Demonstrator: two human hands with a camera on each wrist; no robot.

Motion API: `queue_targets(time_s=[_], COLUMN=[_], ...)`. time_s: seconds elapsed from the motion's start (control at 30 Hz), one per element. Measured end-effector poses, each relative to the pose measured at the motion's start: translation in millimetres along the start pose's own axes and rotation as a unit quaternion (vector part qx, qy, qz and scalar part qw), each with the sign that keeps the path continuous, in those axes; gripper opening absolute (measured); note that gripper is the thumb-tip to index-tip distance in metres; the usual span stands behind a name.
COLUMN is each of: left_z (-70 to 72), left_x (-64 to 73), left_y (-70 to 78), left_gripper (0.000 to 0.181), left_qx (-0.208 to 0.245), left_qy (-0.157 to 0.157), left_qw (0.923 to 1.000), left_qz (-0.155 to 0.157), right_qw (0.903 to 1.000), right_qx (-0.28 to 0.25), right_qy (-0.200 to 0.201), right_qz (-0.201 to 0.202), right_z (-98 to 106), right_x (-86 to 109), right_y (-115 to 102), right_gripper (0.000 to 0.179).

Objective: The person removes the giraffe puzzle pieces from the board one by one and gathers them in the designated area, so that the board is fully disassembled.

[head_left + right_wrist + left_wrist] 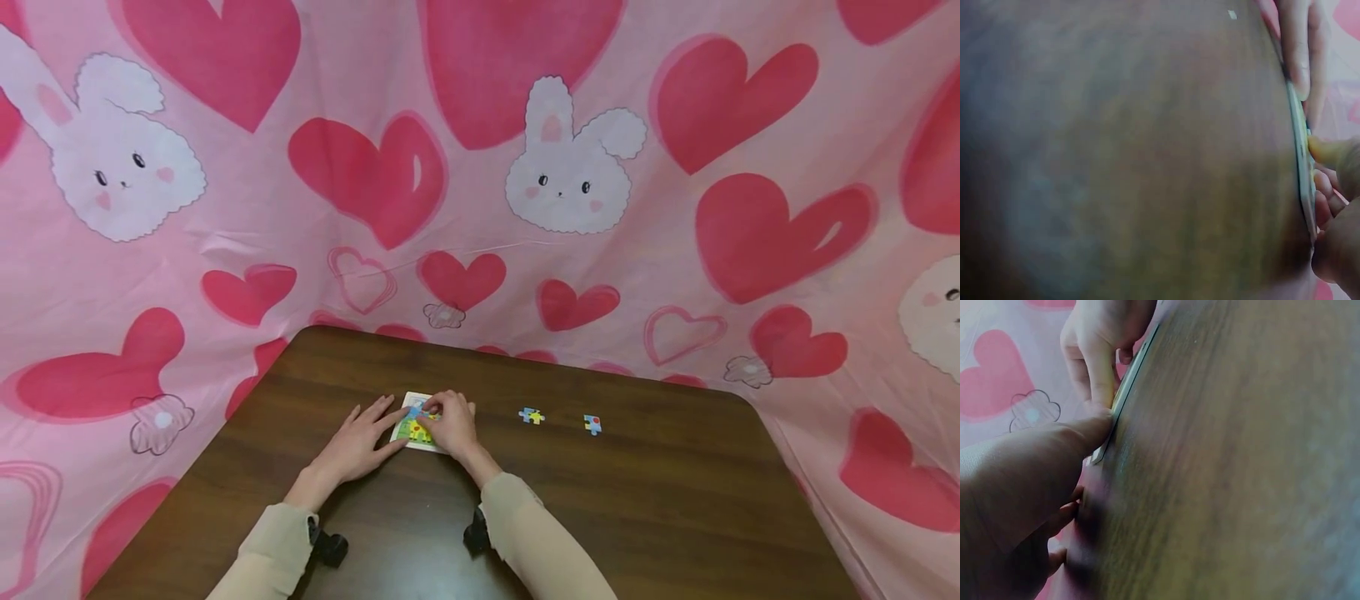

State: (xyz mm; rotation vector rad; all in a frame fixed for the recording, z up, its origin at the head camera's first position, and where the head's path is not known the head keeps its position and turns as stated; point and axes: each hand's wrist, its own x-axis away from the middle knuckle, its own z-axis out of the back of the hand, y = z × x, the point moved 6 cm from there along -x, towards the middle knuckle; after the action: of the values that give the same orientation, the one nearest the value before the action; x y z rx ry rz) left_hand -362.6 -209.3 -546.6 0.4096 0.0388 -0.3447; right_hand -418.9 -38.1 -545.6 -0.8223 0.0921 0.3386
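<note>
A small jigsaw puzzle board (397,442) with a pale border and a blue, green and yellow picture lies on the table. My left hand (362,442) rests at its left side, fingers spread, with the index finger and thumb touching the board. Over the board's right part, my right hand (454,427) has its thumb and index finger brought together on a puzzle piece, mostly hidden beneath them. In the left wrist view, the right hand (1107,337) reaches down onto the thin board (1129,387), close to the left thumb.
Two loose puzzle pieces lie to the right of the board, a blue and yellow one (532,416) and a blue one with a red spot (592,425). Behind the dark wooden table (660,500) hangs a pink cloth (480,208) with hearts and rabbits.
</note>
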Motion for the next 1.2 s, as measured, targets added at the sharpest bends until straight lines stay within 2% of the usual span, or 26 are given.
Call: queue_targets(time_s=[0.2,0.43,0.67,0.9,1.2], left_z=[-1.3,-1.9,-2.3,-2.7,-4.0], left_x=[-1.0,-2.2,-1.4,-1.4,-1.6], left_y=[-1.0,-0.8,-0.9,-1.7,-2.5], left_gripper=[0.064,0.063,0.062,0.062,0.061], left_qx=[0.002,0.003,0.006,0.013,0.016], left_qy=[-0.004,-0.006,-0.01,-0.014,-0.002], left_qw=[1.0,1.0,0.9999,0.9997,0.9999], left_qz=[0.005,0.006,0.009,0.014,-0.001], right_qw=[0.9996,0.9994,0.999,0.9983,0.998], right_qx=[-0.004,-0.011,-0.023,-0.034,-0.035], right_qy=[0.029,0.028,0.036,0.045,0.052], right_qz=[-0.005,-0.018,-0.014,-0.013,0.003], right_z=[-1.2,-0.6,1.9,4.0,3.4], right_x=[-0.5,1.8,3.0,2.9,3.9], right_y=[4.7,4.9,5.0,7.1,7.5], right_gripper=[0.027,0.023,0.026,0.019,0.01])
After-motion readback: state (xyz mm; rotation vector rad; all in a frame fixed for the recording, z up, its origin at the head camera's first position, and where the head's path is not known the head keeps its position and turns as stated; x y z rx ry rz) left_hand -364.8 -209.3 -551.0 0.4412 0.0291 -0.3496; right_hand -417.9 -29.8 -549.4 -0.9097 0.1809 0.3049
